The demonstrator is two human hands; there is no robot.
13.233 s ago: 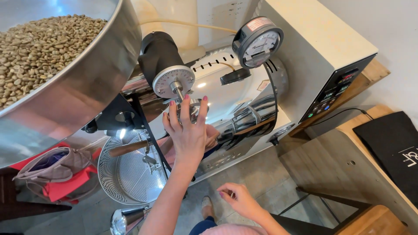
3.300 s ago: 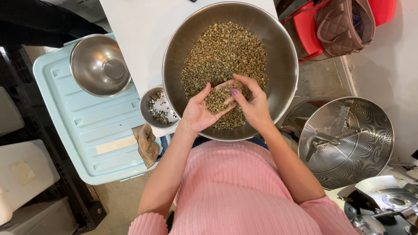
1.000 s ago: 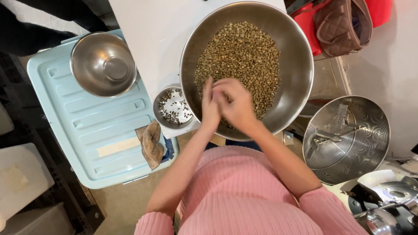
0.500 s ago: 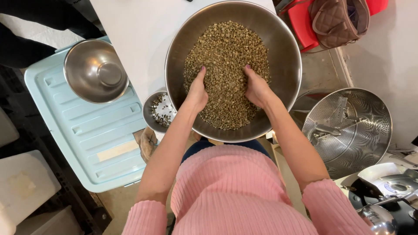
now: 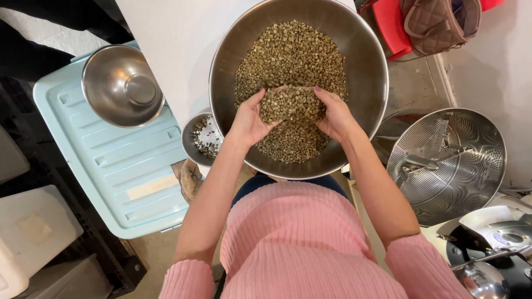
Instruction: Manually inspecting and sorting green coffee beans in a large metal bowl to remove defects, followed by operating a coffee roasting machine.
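Pink ribbed sweater fills the near foreground, both forearms reaching forward into the big steel bowl, the landmark here. Left hand and right hand sit inside the bowl, near its front wall, palms turned toward each other and cupped, fingers half curled, together holding up a heaped scoop of green coffee beans between them; cupping from both sides keeps the loose beans from spilling off. Neither hand is closed tight, more a loose cradle. The rest of the beans lie in a mound across the bowl floor, mostly toward the far side, beneath and beyond the hands. Just left of the big bowl, touching or nearly touching its rim, a small metal bowl with a few dark and pale bits, close by probably as a place for picked-out pieces. Further left of the big bowl, a pale blue plastic lid bears an empty medium steel bowl. Right of the big bowl and lower, a perforated round cooling tray with stirring arms. Beyond the big bowl to the right, a brown quilted bag on a red seat.
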